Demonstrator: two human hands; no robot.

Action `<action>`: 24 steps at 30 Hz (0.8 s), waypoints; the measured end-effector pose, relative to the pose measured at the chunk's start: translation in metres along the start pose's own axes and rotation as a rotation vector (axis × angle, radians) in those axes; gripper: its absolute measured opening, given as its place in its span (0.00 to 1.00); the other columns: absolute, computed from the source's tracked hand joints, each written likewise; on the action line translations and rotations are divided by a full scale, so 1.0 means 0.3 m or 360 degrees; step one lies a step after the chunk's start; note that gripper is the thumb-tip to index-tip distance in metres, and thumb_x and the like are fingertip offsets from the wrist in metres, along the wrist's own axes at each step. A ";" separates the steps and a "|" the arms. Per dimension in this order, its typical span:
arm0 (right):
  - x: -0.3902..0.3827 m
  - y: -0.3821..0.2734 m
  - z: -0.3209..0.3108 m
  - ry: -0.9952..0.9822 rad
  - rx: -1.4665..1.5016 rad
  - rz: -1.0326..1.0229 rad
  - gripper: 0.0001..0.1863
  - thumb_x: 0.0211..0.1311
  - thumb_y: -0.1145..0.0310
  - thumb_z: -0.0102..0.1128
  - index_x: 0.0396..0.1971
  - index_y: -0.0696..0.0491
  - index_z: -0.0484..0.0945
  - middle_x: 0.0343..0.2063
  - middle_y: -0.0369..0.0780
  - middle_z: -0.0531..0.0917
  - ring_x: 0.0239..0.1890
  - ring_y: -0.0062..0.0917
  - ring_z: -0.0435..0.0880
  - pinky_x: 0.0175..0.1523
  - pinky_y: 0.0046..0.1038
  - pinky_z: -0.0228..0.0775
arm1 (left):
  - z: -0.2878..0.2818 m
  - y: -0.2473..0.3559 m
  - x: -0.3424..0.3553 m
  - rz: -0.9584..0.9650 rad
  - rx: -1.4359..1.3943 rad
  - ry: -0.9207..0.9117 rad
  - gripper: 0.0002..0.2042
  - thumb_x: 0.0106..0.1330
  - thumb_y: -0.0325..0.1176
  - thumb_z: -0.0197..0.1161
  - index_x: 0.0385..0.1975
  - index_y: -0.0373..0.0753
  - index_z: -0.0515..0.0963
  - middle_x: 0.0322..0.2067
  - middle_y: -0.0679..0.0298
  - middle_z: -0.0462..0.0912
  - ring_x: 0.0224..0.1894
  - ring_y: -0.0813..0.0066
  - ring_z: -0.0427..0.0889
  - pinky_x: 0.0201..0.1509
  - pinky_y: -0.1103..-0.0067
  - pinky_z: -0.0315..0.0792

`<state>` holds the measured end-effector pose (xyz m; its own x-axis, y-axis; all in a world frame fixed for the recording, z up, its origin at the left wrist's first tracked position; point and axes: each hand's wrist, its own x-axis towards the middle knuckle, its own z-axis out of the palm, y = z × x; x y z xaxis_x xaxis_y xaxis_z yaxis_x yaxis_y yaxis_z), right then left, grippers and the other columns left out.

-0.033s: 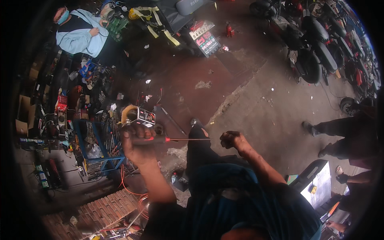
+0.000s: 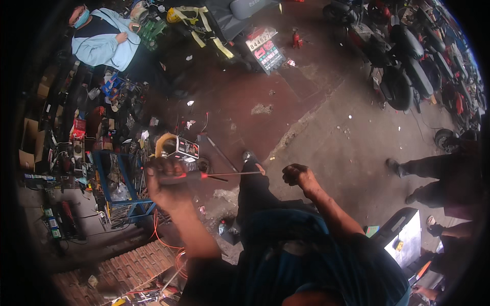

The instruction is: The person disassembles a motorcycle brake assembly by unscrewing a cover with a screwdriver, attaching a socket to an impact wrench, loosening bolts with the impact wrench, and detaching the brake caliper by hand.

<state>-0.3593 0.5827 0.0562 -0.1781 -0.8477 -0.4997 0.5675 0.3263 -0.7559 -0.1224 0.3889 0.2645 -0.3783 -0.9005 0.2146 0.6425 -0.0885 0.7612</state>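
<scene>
My left hand (image 2: 171,186) is closed around the handle of a screwdriver (image 2: 235,174). Red shows at the front of that handle, and the long thin shaft points right across my body. A short dark rod-like piece (image 2: 218,178) appears just under the shaft; I cannot tell what it is. My right hand (image 2: 300,179) is curled closed a little beyond the screwdriver's tip, apart from it; whatever its fingers may hold is hidden. Just beyond my left hand stands an open carton (image 2: 188,148) with dark printed sides.
A blue metal frame (image 2: 133,196) and cluttered parts lie left, with an orange hose (image 2: 156,229) nearer me. A long dark bar (image 2: 219,153) lies on the floor ahead. Motorcycles (image 2: 400,84) stand far right. A person in light blue (image 2: 104,43) is far left; others' legs (image 2: 434,166) are right.
My left hand has shifted left with the screwdriver, so its tip is farther from my right hand. The right hand has barely moved.
</scene>
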 end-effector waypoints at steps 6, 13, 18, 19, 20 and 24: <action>0.404 -0.061 0.057 0.0655 -0.0227 0.0023 0.20 0.61 0.62 0.52 0.50 0.58 0.73 0.36 0.41 0.81 0.35 0.27 0.79 0.40 0.27 0.71 | -0.248 0.115 0.462 0.0524 0.0782 0.0541 0.09 0.62 0.36 0.58 0.25 0.40 0.70 0.19 0.62 0.72 0.22 0.72 0.72 0.28 0.74 0.71; 0.755 -0.268 0.201 0.0764 -0.0334 0.0022 0.24 0.59 0.59 0.54 0.51 0.59 0.72 0.38 0.43 0.81 0.39 0.28 0.79 0.42 0.28 0.71 | -0.409 0.040 1.004 0.0276 0.0657 0.0403 0.10 0.61 0.36 0.59 0.24 0.36 0.71 0.17 0.61 0.72 0.19 0.70 0.72 0.26 0.73 0.71; 0.925 -0.337 0.266 0.0719 -0.0048 -0.0107 0.23 0.60 0.59 0.54 0.51 0.58 0.72 0.38 0.43 0.81 0.39 0.28 0.80 0.42 0.28 0.71 | -0.456 0.015 1.294 0.0311 0.0683 0.0381 0.10 0.60 0.35 0.60 0.22 0.36 0.71 0.16 0.61 0.72 0.18 0.70 0.73 0.25 0.72 0.72; 0.973 -0.377 0.270 0.0832 -0.0047 -0.0011 0.23 0.60 0.59 0.54 0.50 0.58 0.73 0.38 0.43 0.81 0.39 0.27 0.80 0.42 0.27 0.71 | -0.461 -0.003 1.353 0.0345 0.0662 0.0309 0.10 0.59 0.34 0.60 0.22 0.36 0.71 0.15 0.60 0.73 0.17 0.69 0.73 0.25 0.71 0.72; 1.012 -0.388 0.271 0.0827 -0.0072 -0.0036 0.21 0.59 0.60 0.55 0.49 0.58 0.74 0.37 0.42 0.81 0.38 0.25 0.80 0.40 0.26 0.71 | -0.467 -0.018 1.393 0.0395 0.0697 0.0321 0.10 0.59 0.33 0.60 0.21 0.35 0.71 0.14 0.60 0.73 0.17 0.69 0.73 0.25 0.71 0.72; 1.265 -0.373 0.245 0.0834 -0.0372 -0.0002 0.17 0.59 0.63 0.56 0.45 0.57 0.76 0.32 0.39 0.82 0.33 0.24 0.80 0.35 0.25 0.70 | -0.580 -0.122 1.549 0.0380 0.0636 0.0346 0.09 0.59 0.34 0.60 0.22 0.35 0.72 0.15 0.58 0.74 0.17 0.69 0.74 0.24 0.74 0.70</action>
<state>-0.4312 0.1938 -0.0177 -0.5871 -0.5470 -0.5967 0.3850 0.4598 -0.8002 -0.2058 -0.1004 0.2297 -0.0776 -0.9472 0.3113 0.3729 0.2620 0.8901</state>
